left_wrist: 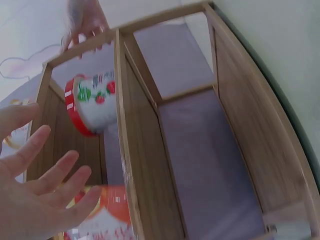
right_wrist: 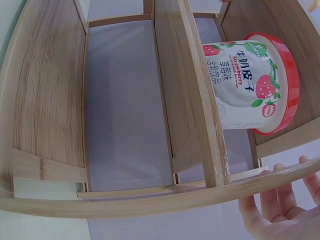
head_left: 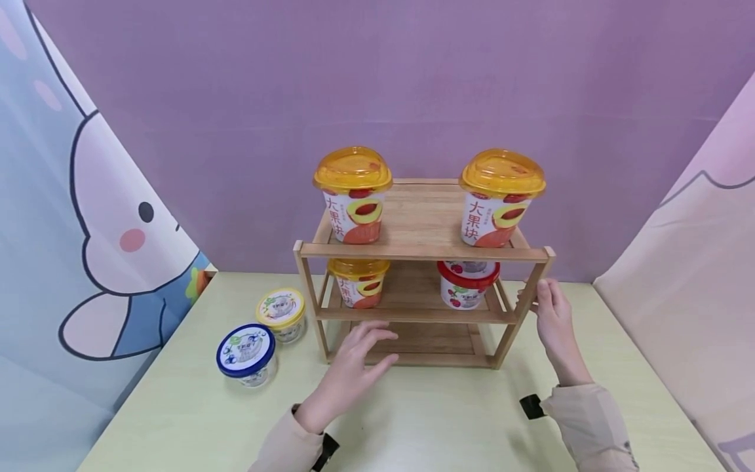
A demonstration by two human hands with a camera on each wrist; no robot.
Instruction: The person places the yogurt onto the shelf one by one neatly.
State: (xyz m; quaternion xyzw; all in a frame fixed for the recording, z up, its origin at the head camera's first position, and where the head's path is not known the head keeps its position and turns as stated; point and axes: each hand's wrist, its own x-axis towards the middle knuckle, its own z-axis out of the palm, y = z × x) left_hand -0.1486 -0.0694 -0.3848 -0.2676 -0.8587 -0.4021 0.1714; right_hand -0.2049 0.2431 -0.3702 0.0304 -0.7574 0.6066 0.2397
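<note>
A three-level wooden rack [head_left: 413, 251] stands on the table. My right hand [head_left: 554, 321] is at its right front post, with fingertips [right_wrist: 279, 167] reaching past the wood; it holds the post. My left hand [head_left: 354, 367] hovers before the lower shelves with fingers spread, holding nothing. Two yellow-lidded fruit cups, left [head_left: 356, 210] and right [head_left: 498, 213], stand on the top shelf. Below, on the middle shelf, are another yellow-lidded cup [head_left: 361, 285] at the left and a red-lidded strawberry tub [right_wrist: 250, 85] at the right.
Left of the rack, a yellow-lidded tub [head_left: 282, 311] and a blue-lidded tub [head_left: 246, 351] stand on the pale table [head_left: 436, 419]. A purple cloth [head_left: 413, 85] hangs behind; a printed curtain [head_left: 118, 216] is at the left.
</note>
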